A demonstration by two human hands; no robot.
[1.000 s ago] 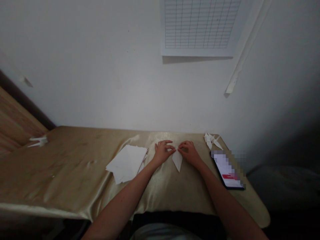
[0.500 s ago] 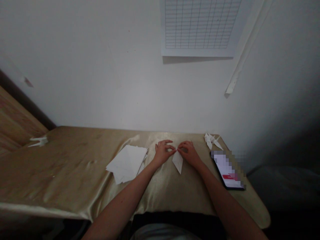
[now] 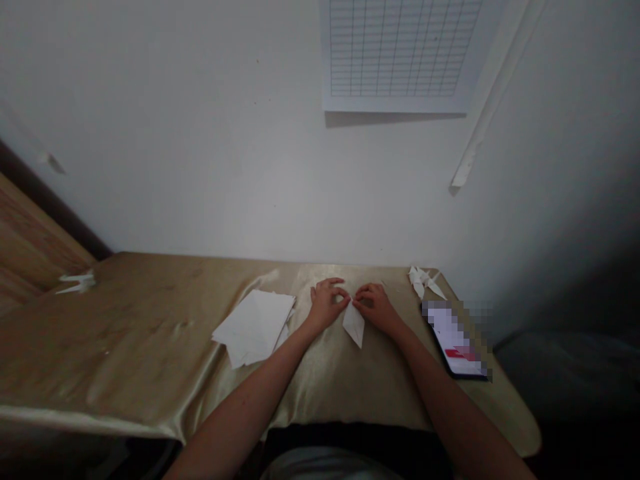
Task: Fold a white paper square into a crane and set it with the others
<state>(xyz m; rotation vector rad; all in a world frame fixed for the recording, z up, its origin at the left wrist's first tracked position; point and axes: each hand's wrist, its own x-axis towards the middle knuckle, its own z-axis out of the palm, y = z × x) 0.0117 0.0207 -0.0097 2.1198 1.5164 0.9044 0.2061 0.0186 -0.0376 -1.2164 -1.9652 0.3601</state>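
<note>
A small white piece of folded paper [image 3: 355, 325], shaped like a narrow kite, lies on the gold cloth with its lower point towards me. At its far tip, my left hand [image 3: 327, 303] pinches the paper from the left between thumb and forefinger, other fingers curled loosely outward. From the right, my right hand [image 3: 374, 303] pinches the same tip. The fingertips nearly meet and hide the very end of the paper. To the left of my left hand rests a loose stack of white paper sheets [image 3: 256, 327].
White folded paper figures [image 3: 425, 281] sit at the back right corner, beyond a phone [image 3: 457, 343] with a lit screen, partly pixelated. Another white paper piece [image 3: 77, 283] is at the far left. The gold tablecloth [image 3: 135, 340] meets a wall bearing a gridded sheet [image 3: 400, 53].
Both hands have shifted very slightly to the left, and the far end of the folded paper with them. Its near point stays in about the same place.
</note>
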